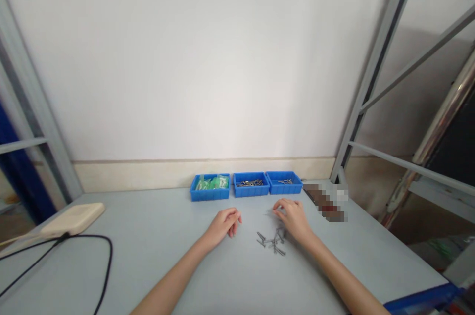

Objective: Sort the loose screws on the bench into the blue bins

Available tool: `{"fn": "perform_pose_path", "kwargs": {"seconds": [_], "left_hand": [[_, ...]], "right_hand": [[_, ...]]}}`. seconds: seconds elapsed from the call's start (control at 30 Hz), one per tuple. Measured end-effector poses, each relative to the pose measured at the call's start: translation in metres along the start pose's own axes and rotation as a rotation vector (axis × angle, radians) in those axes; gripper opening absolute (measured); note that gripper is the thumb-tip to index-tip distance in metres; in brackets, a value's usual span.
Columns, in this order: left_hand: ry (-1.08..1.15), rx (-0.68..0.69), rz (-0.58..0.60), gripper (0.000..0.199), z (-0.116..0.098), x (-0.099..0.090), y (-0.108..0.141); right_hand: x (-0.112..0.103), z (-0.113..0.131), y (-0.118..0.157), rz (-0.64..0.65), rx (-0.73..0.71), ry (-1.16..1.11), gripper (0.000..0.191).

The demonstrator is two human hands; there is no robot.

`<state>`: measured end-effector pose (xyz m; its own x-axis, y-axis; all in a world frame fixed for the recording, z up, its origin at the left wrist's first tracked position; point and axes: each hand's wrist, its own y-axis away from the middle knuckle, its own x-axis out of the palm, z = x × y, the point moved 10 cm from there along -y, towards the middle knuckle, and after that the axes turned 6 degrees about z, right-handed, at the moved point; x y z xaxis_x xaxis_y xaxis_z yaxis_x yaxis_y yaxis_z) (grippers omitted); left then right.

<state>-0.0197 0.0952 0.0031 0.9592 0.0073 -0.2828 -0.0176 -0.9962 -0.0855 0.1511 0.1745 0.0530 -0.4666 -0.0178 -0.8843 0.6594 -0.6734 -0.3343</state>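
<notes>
1. A person's two bare hands rest at the centre of a pale grey worktable (156,268), whose far edge meets a cream skirting board (200,174) and whose right edge runs down to a blue rail (421,300) at lower right.
2. The left hand (224,227) lies loosely curled and narrow on the tabletop, nothing visible in it, well apart from a flat cream pad (72,218) and a black cable (107,260) at left.
3. The right hand (293,218) is bunched narrow, fingertips drawn together just above the tabletop; whether it holds anything small cannot be told.
4. A small loose heap of grey metal fasteners (272,241) lies between the hands, nearer the right hand and just below it in the frame.
5. Three blue plastic trays stand in a row along the far edge: the left tray (196,190) holds green-and-white packets, while the middle tray (250,190) and right tray (287,188) hold grey metal pieces.
6. Markings on the green-and-white packets (211,183) are too small to read.
7. A pixelated, unidentifiable object (324,201) sits just right of the trays, at the table's far right corner.
</notes>
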Motion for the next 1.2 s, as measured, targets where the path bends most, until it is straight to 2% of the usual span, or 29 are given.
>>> {"fn": "perform_pose_path", "kwargs": {"seconds": [0.17,0.3,0.43,0.73,0.93,1.2], "left_hand": [[-0.062,0.011,0.046,0.044,0.004,0.004,-0.002],[-0.046,0.008,0.07,0.041,0.007,0.005,-0.002],[-0.038,0.017,0.063,0.038,0.006,0.005,-0.003],[-0.023,0.018,0.048,0.03,-0.001,0.008,0.001],[-0.054,0.029,0.049,0.029,-0.006,0.008,0.004],[-0.04,0.043,0.056,0.032,-0.015,0.011,0.008]], "right_hand": [[0.013,0.063,-0.02,0.029,-0.202,-0.206,0.009],[0.026,0.087,-0.017,0.024,-0.275,-0.249,0.003],[0.034,0.089,-0.011,0.014,-0.299,-0.216,0.001],[0.029,0.092,-0.004,0.025,-0.311,-0.06,0.009],[0.028,0.094,0.0,0.111,-0.312,-0.101,0.024],[0.036,0.087,-0.002,0.136,-0.268,-0.162,0.032]]}}
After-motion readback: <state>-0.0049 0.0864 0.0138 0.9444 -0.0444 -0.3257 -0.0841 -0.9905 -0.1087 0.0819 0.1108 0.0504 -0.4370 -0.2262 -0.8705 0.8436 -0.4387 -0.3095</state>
